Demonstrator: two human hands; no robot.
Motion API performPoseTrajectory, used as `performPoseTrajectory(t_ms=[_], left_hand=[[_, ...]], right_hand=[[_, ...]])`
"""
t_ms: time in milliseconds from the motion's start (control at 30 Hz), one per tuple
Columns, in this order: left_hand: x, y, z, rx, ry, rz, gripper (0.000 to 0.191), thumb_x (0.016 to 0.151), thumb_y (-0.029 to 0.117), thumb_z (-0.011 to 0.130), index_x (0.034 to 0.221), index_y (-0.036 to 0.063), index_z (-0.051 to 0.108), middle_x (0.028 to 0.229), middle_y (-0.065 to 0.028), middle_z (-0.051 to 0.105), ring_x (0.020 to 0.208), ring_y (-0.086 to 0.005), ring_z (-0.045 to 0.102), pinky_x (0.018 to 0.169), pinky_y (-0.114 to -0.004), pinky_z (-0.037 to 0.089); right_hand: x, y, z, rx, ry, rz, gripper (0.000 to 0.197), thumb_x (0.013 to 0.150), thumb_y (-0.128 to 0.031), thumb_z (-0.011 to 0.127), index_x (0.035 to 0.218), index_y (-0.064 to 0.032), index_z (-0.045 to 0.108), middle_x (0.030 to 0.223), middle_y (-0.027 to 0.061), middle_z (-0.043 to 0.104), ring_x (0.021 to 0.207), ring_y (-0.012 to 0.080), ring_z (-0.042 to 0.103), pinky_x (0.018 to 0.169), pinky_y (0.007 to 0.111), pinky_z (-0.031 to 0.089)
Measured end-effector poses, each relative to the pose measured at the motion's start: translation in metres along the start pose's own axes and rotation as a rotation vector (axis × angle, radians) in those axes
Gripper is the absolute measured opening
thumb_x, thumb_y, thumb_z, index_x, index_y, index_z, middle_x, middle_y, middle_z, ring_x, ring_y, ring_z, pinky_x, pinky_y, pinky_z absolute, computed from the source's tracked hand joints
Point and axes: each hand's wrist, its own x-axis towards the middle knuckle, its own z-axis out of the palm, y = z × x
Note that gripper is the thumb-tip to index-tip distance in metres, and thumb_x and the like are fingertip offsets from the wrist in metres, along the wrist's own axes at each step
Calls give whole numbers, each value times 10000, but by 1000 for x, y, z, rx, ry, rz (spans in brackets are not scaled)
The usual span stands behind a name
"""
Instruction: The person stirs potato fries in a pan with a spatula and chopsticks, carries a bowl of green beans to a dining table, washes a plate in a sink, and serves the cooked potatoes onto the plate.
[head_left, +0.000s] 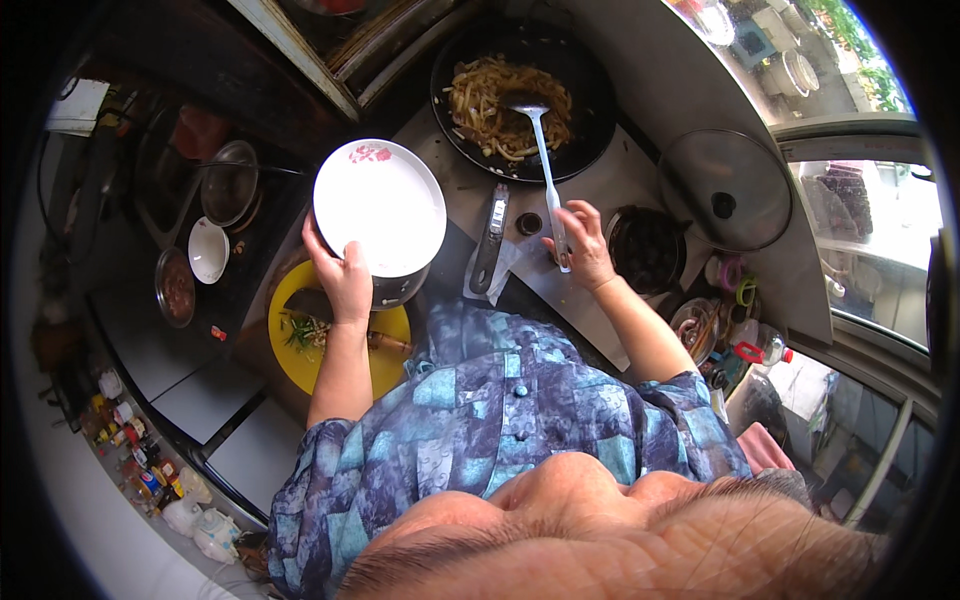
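My left hand (341, 277) grips the lower rim of a white plate (380, 208) with a pink flower print, thumb on its face. At the handle of a pale blue spatula (546, 169) is my right hand (581, 244), its fingers around the handle's end. The spatula's head rests in sliced, browned food (499, 112) inside a black wok (592, 139). The wok's dark handle (491, 251) points towards me. Below the plate, a yellow cutting board (390, 375) holds a knife (309, 303) and chopped greens (304, 332).
A glass lid (726, 191) leans at the right wall, near a dark pot (646, 251). At left are a metal bowl (229, 184), a small white bowl (208, 250) and a dish of reddish food (175, 287). A plastic bottle (772, 345) lies at right.
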Motion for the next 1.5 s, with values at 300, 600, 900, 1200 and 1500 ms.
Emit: performPoseTrajectory(t_ms=[300, 600, 900, 1200, 1500], left_hand=[[42, 1, 8, 133, -67, 204, 611, 818, 74, 456, 1401, 74, 274, 1344, -225, 431, 1269, -345, 429, 1041, -457, 401], [63, 20, -8, 350, -23, 569, 554, 834, 22, 410, 1382, 49, 335, 1267, -218, 526, 1134, -354, 571, 955, -426, 482], [53, 20, -24, 383, 55, 619, 539, 840, 29, 421, 1374, 22, 353, 1260, -240, 527, 1133, -382, 567, 953, -423, 474], [48, 15, -17, 4, 99, 286, 567, 896, 99, 418, 1429, 80, 229, 1352, -226, 432, 1224, -352, 484, 975, -440, 455], [50, -1, 52, -384, -48, -94, 463, 1023, 381, 371, 1346, 53, 320, 1341, -175, 417, 1212, -241, 440, 1004, -364, 388]], right_hand=[[118, -67, -119, -191, 24, -178, 267, 805, 32, 613, 1044, -69, 675, 903, 127, 649, 728, 265, 655, 655, 318, 545], [172, 10, -213, 468, -72, 706, 304, 907, -189, 591, 1075, 60, 641, 1041, 130, 658, 874, 199, 671, 869, 280, 499], [83, 61, -57, 1319, 307, 815, 348, 937, -130, 555, 1191, 108, 543, 1147, 182, 612, 998, 285, 638, 968, 336, 492], [65, 31, -61, 1333, 425, 666, 313, 944, -113, 536, 1158, 115, 555, 1166, 186, 600, 1011, 305, 630, 981, 366, 489], [66, -21, -142, 1183, 422, 579, 318, 916, -114, 582, 1140, 111, 569, 1172, 195, 607, 968, 311, 653, 935, 360, 518]])
